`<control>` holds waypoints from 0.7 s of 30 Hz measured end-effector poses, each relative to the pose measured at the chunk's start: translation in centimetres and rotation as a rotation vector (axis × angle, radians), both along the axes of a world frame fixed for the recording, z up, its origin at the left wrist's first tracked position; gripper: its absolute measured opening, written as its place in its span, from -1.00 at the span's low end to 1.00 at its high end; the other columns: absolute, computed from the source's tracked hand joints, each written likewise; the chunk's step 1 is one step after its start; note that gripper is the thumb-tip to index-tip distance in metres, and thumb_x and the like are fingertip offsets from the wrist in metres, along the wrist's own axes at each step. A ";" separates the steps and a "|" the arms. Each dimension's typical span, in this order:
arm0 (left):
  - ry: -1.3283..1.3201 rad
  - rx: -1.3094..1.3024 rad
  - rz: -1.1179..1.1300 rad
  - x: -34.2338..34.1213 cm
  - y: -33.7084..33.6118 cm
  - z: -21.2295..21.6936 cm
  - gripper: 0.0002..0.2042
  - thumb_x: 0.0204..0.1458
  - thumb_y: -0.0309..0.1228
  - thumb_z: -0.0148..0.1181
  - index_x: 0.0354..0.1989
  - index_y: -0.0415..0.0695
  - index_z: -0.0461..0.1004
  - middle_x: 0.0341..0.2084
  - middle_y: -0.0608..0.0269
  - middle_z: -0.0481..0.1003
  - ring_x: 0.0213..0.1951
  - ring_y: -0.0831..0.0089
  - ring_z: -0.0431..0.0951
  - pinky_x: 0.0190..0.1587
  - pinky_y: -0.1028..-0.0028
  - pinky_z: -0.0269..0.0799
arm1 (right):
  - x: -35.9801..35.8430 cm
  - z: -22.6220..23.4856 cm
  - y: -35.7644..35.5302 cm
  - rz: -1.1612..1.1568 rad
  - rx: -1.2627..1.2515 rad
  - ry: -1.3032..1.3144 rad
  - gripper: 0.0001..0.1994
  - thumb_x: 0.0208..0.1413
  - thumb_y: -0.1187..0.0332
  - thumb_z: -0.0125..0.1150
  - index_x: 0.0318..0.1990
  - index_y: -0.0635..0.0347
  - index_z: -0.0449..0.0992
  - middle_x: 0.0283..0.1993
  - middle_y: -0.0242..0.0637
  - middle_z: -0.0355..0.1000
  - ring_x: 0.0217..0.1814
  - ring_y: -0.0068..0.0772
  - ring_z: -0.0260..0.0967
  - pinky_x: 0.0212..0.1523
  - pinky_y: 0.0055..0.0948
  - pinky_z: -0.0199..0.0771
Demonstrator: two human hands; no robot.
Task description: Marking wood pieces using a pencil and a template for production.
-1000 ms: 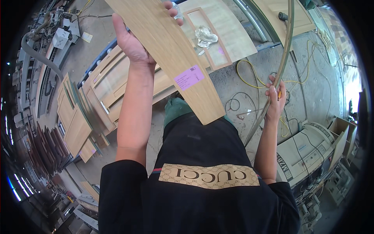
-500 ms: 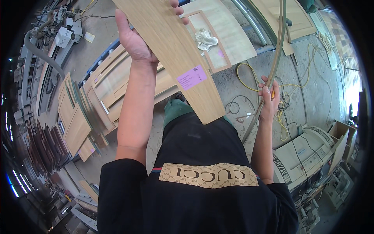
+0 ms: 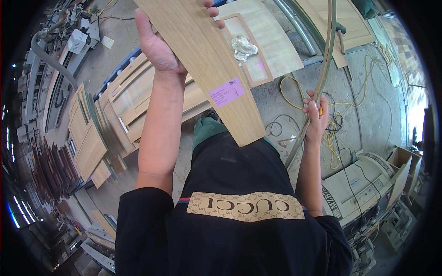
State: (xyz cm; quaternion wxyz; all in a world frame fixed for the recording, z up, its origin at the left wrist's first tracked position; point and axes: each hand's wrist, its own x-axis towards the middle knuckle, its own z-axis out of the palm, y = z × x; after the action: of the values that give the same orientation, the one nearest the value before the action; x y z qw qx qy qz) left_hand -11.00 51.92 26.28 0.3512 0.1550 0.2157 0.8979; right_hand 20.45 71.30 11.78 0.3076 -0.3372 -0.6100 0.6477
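My left hand (image 3: 161, 48) grips a long, light wooden board (image 3: 198, 55) from beneath, its thumb at the left edge and fingertips curling over the right edge. A purple label (image 3: 226, 93) is stuck near the board's lower end, which hangs in front of my waist. The board's upper end runs out of view. On the right, my right hand (image 3: 316, 120) is closed round a long narrow wooden strip (image 3: 325, 69) with a greenish edge. A small orange-yellow pencil-like thing (image 3: 321, 112) also shows between its fingers; its full length is hidden.
Cabinet door panels (image 3: 142, 101) lie on rollers to the left, beside stacked panels (image 3: 87, 133). Ahead, a crumpled white cloth (image 3: 244, 47) rests on a framed panel. Yellow cable (image 3: 331, 142) loops over the floor; a beige machine (image 3: 357, 184) stands at right, a hammer (image 3: 340, 34) at far right.
Both hands keep their holds on the board and the strip, almost unmoved. The surroundings shift very slightly in view.
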 end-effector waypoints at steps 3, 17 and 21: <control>-0.003 -0.008 0.008 0.2 0.1 0.1 -0.07 0.24 0.45 -0.15 0.15 -0.39 0.42 -0.10 -0.16 0.56 -0.13 -0.01 0.61 -0.01 -0.02 0.60 | 0.0 -0.1 0.1 0.000 -0.028 0.015 -0.45 0.37 0.25 0.22 0.38 0.41 0.30 0.29 -0.04 0.46 0.04 -0.49 0.45 0.00 -0.51 0.44; 0.018 0.037 0.022 0.8 0.0 0.6 -0.14 0.28 0.40 -0.13 0.18 -0.34 0.39 -0.10 -0.15 0.52 -0.11 -0.03 0.57 -0.03 -0.03 0.57 | -0.1 -0.1 -0.2 0.019 -0.006 -0.010 -0.46 0.36 0.26 0.21 0.37 0.41 0.33 0.27 -0.08 0.48 0.03 -0.51 0.45 0.00 -0.52 0.44; 0.029 0.063 0.004 0.9 -0.1 0.6 -0.13 0.28 0.40 -0.13 0.18 -0.35 0.39 -0.08 -0.15 0.52 -0.09 -0.02 0.57 -0.02 -0.03 0.57 | 0.0 -0.4 -0.4 0.018 -0.023 0.010 -0.46 0.36 0.27 0.22 0.38 0.41 0.32 0.27 -0.07 0.48 0.02 -0.51 0.45 0.00 -0.51 0.45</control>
State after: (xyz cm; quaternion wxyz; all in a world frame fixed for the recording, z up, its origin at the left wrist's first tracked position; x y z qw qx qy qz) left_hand -10.15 51.82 26.91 0.3410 0.1786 0.1928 0.9026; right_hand 20.40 70.94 11.43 0.3010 -0.3321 -0.6038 0.6592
